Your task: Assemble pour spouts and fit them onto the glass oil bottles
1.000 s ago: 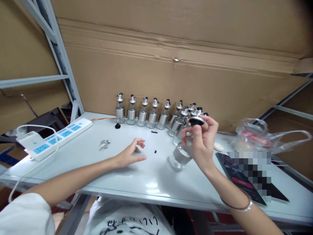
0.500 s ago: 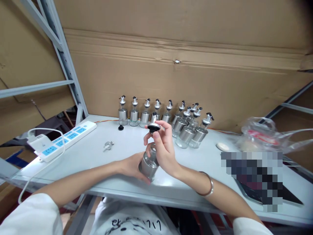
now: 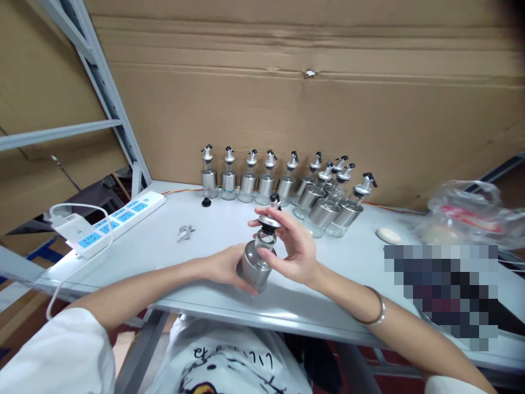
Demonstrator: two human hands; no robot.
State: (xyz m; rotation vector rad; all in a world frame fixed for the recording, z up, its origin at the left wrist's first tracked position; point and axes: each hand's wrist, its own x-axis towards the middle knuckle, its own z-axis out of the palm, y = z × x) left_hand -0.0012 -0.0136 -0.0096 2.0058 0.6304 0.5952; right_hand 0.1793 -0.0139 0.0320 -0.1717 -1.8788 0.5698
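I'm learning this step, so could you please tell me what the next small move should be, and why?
Probably press the pourer top down with the right hand: its black stopper is at the mouth of the bottle, seemingly not fully seated, and the left hand grips the bottle's side.

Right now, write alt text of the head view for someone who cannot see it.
A person's left hand holds a clear glass bottle with a silver metal band; their right hand curls around a silver-and-black spout at its mouth. Behind, on a pale grey table, stand similar bottles, most with spouts; a long white power strip lies at left.
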